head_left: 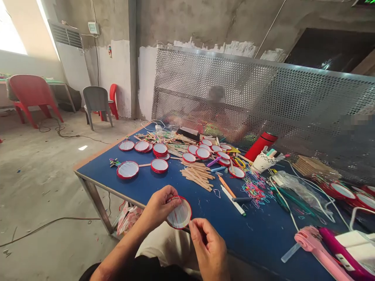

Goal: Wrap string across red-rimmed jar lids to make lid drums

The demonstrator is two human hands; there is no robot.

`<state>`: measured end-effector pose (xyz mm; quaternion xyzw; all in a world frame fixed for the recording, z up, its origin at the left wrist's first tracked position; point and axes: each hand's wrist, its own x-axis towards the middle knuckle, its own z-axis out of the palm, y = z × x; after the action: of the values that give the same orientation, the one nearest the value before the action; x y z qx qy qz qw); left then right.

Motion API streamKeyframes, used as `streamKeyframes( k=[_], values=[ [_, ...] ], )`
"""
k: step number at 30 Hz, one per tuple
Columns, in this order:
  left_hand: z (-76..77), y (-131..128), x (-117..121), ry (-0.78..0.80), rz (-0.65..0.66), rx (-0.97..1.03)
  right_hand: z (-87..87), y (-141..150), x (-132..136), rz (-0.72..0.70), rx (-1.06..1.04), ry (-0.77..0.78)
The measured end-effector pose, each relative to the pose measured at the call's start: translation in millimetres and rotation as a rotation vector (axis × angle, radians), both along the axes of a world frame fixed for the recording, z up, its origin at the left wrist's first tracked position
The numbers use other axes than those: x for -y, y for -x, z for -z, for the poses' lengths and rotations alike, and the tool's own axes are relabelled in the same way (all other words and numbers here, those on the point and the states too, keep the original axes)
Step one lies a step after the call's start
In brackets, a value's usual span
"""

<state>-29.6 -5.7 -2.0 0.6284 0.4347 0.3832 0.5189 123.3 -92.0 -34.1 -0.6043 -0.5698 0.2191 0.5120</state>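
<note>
Discs with red rims point(126, 145) lie across the far left part of the blue desk point(172, 187), some joined to wooden sticks, with a short stack of them point(159, 150) toward the middle. Near the front edge, the left hand point(159, 207) curls around a single red-rimmed disc point(179, 212), its fingers and thumb pinching the rim. That disc is held tilted just above the desk, with thin lines crossing its pale face. The right hand point(209, 249) sits just beside the disc's lower right rim, thumb and forefinger pressed together in a pinch; whatever lies between them is too thin to tell. Beyond the hands, a loose pile of wooden craft sticks point(197, 176) lies on the desk, with markers point(233, 199) to its right and a tangle of coloured rubber bands point(254, 191) beyond them. Toward the far right edge stand a red thermos point(260, 145) and a white cup of pens point(263, 162). A clear plastic bag point(299, 191) lies further right, and a pink tool point(315, 248) rests near the right front corner.
</note>
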Motion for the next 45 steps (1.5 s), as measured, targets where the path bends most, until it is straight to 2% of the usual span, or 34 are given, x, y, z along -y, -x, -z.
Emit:
streamKeyframes(
  k=[10, 16, 19, 24, 27, 29, 32, 36, 38, 41, 43, 45],
  values=[
    [4.9, -0.5, -0.1, 0.013, 0.012, 0.093, 7.1, 5.9, 4.4, -0.021, -0.412, 0.211],
    [2.7, -1.1, 1.7, 0.026, -0.002, 0.093, -3.6, 11.2, 4.9, -0.015, -0.558, 0.264],
    [2.2, -1.4, 2.0, 0.020, -0.005, 0.083, -5.4, 13.8, 4.3, -0.005, -0.592, 0.262],
    [3.5, 0.3, 1.0, 0.016, -0.033, 0.127, 1.3, 11.1, 5.7, 0.043, -0.658, 0.203],
    [2.0, 3.4, 1.1, 0.058, 0.007, 0.182, 1.8, 4.7, 3.9, 0.119, -0.560, 0.109],
    [-0.6, 5.4, 1.8, 0.044, 0.064, 0.156, -1.0, 1.1, -0.7, 0.118, -0.433, 0.067],
    [-5.9, 6.9, 2.7, 0.004, 0.128, 0.081, -6.8, 0.2, -11.7, -0.021, -0.324, 0.121],
    [-13.4, 9.1, 2.9, -0.022, 0.154, -0.008, -12.8, -0.6, -26.5, -0.289, -0.371, 0.257],
    [-16.3, 11.6, 3.0, -0.034, 0.186, -0.026, -17.2, -6.6, -32.8, -0.353, -0.367, 0.298],
    [-15.3, 13.3, 3.2, -0.049, 0.260, 0.047, -27.1, -22.2, -44.3, -0.422, -0.334, 0.373],
    [-8.8, 9.6, 3.2, -0.047, 0.217, 0.130, -34.7, -32.3, -55.2, -0.466, -0.306, 0.427],
    [1.5, 1.9, 3.4, -0.041, 0.036, 0.174, -41.5, -38.8, -68.6, -0.456, -0.279, 0.462]
  ],
)
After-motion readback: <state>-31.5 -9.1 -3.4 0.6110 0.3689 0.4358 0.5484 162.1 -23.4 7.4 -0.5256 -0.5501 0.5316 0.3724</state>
